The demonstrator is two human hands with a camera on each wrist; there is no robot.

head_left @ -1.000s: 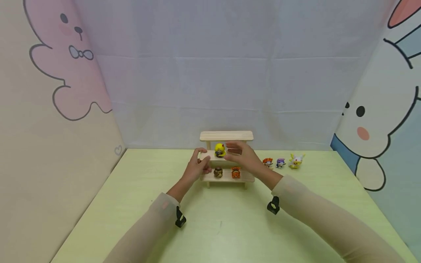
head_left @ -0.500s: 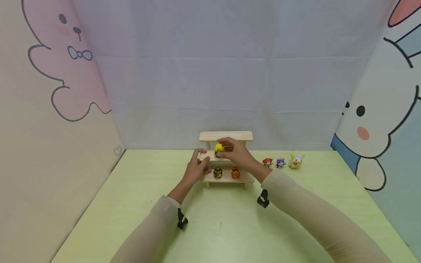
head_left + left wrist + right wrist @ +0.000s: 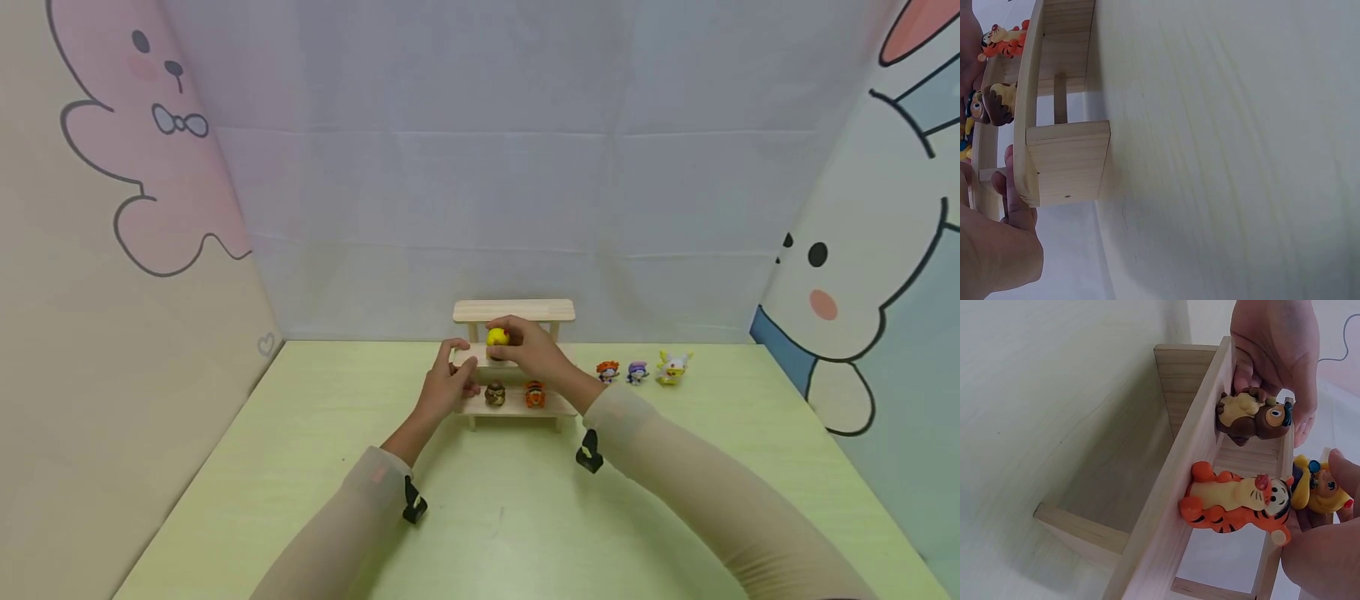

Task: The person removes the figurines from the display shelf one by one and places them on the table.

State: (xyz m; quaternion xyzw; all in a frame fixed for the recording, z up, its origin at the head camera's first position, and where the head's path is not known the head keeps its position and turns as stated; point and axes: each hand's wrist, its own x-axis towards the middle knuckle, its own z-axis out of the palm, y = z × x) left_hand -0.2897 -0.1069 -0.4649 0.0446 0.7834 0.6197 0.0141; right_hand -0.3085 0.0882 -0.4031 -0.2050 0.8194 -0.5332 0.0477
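A small three-tier wooden display shelf (image 3: 513,311) stands at the back of the table. My left hand (image 3: 447,383) grips its left end, with fingers around the boards' ends. On the middle tier, my right hand (image 3: 531,348) pinches a yellow-haired figurine (image 3: 497,337) between thumb and fingers; the right wrist view shows its red bow and blue clothes (image 3: 1317,484). Below, an owl figurine (image 3: 495,394) and an orange tiger figurine (image 3: 535,395) stand side by side on the lowest tier. The top tier carries nothing.
Right of the shelf, three more figurines stand on the table (image 3: 360,392): an orange-topped one (image 3: 607,372), a purple-capped one (image 3: 637,372) and a larger white-and-yellow one (image 3: 672,367). A pale curtain (image 3: 435,192) hangs behind the shelf.
My right hand has moved left from beside the yellow-haired figurine and closed its thumb and fingers on it. The left hand stays at the shelf's left end.
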